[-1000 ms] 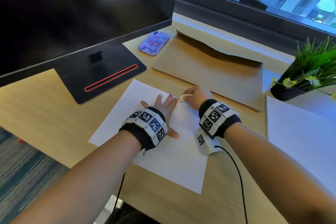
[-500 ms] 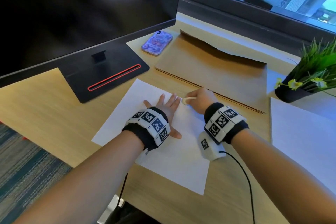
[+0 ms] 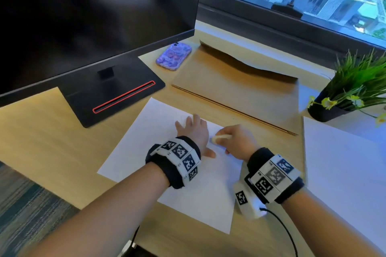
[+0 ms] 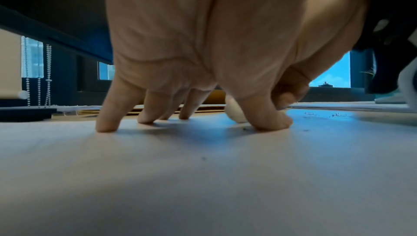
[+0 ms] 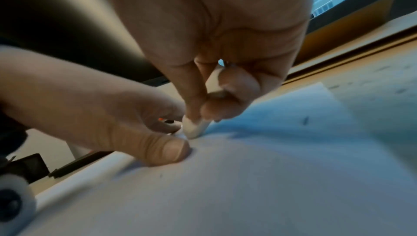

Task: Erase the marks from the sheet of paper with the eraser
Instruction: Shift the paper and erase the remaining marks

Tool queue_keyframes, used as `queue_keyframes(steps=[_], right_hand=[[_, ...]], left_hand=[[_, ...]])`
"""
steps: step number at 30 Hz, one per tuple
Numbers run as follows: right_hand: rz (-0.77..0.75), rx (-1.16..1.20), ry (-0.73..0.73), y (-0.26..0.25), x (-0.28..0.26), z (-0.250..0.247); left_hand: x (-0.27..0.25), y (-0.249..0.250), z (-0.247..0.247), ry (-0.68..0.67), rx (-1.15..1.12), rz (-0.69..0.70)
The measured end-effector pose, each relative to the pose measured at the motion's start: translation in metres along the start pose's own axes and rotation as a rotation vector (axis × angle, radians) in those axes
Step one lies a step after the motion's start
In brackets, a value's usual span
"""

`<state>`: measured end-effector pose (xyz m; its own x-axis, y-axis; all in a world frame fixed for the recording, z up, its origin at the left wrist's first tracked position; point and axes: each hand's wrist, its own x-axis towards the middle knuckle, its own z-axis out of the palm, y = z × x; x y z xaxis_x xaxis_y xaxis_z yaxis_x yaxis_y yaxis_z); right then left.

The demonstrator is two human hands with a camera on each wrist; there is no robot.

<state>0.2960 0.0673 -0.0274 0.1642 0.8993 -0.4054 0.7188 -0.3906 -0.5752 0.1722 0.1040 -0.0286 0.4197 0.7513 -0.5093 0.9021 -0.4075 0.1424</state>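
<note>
A white sheet of paper (image 3: 146,146) lies on the wooden desk in front of me. My left hand (image 3: 193,131) presses flat on it with fingers spread; the fingertips (image 4: 106,127) bear down on the paper (image 4: 203,177). My right hand (image 3: 236,142) pinches a white eraser (image 3: 219,138) just right of the left hand. The eraser's tip (image 5: 194,129) touches the paper (image 5: 270,177) close to the left thumb (image 5: 162,150). The eraser (image 4: 234,113) also shows behind that thumb. Small dark crumbs and faint marks (image 4: 325,114) lie on the sheet.
A black monitor base (image 3: 112,98) stands to the back left, a purple phone (image 3: 173,56) beside it. A brown envelope (image 3: 236,89) lies behind the sheet. A potted plant (image 3: 353,89) and another white sheet (image 3: 344,169) are on the right.
My right hand has moved the eraser nearer to me along the sheet, down beside the left thumb. The left hand still presses in place.
</note>
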Motion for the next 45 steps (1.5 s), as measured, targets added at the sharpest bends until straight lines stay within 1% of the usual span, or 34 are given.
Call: queue_keyframes(steps=[3, 5, 8, 11, 12, 15, 16, 17, 18, 22, 24, 26, 29, 30, 32, 35, 37, 39, 42, 44, 45], right_hand=[[-0.022, -0.096, -0.006, -0.008, 0.012, 0.003], [-0.023, -0.142, 0.033, -0.016, 0.026, 0.001], [-0.029, -0.141, 0.087, -0.022, 0.042, -0.001], [-0.071, -0.198, 0.105, -0.020, 0.040, 0.002], [-0.099, -0.252, 0.079, -0.017, 0.035, 0.002], [-0.185, -0.443, -0.086, -0.009, 0.018, -0.003], [-0.190, -0.477, -0.126, -0.007, 0.016, -0.005], [-0.186, -0.483, -0.135, -0.007, 0.017, -0.007], [-0.175, -0.467, -0.114, -0.007, 0.022, -0.009], [-0.088, -0.236, 0.077, -0.018, 0.047, -0.009], [-0.080, -0.197, 0.114, -0.020, 0.049, -0.007], [-0.101, -0.249, 0.077, -0.016, 0.038, -0.005], [-0.147, -0.407, -0.049, -0.006, 0.018, -0.004], [-0.152, -0.431, -0.067, -0.005, 0.015, -0.005], [-0.142, -0.400, -0.050, -0.010, 0.018, -0.008], [-0.115, -0.319, 0.052, -0.022, 0.034, -0.010], [-0.097, -0.291, 0.081, -0.024, 0.039, -0.009], [-0.097, -0.318, 0.065, -0.018, 0.032, -0.006], [-0.132, -0.435, -0.032, -0.008, 0.012, -0.004], [-0.125, -0.418, -0.063, -0.008, 0.010, -0.006], [-0.117, -0.388, -0.045, -0.009, 0.013, -0.008]], left_hand=[[0.002, -0.001, 0.003, -0.047, -0.091, 0.002], [0.002, -0.003, 0.004, -0.057, -0.083, -0.003], [0.002, -0.006, 0.004, -0.066, -0.087, -0.012], [0.003, -0.011, 0.005, -0.076, -0.080, 0.001], [0.003, -0.011, 0.005, -0.082, -0.081, 0.005], [0.002, -0.011, 0.005, -0.093, -0.081, 0.008], [0.003, -0.011, 0.005, -0.092, -0.079, 0.007], [0.003, -0.011, 0.006, -0.093, -0.075, 0.006], [0.003, -0.011, 0.006, -0.094, -0.072, 0.006], [0.004, -0.012, 0.006, -0.100, -0.077, 0.008], [0.003, -0.012, 0.006, -0.100, -0.082, 0.005], [0.002, -0.011, 0.006, -0.103, -0.076, -0.005], [0.002, -0.010, 0.006, -0.115, -0.071, -0.012], [0.003, -0.010, 0.006, -0.116, -0.071, -0.012], [0.003, -0.010, 0.006, -0.117, -0.070, -0.007], [0.003, -0.011, 0.006, -0.116, -0.062, 0.004], [0.003, -0.012, 0.007, -0.115, -0.062, 0.004], [0.004, -0.011, 0.007, -0.115, -0.059, 0.001], [0.004, -0.010, 0.007, -0.126, -0.049, -0.008], [0.004, -0.009, 0.007, -0.126, -0.043, -0.008], [0.005, -0.009, 0.007, -0.124, -0.043, -0.006]])
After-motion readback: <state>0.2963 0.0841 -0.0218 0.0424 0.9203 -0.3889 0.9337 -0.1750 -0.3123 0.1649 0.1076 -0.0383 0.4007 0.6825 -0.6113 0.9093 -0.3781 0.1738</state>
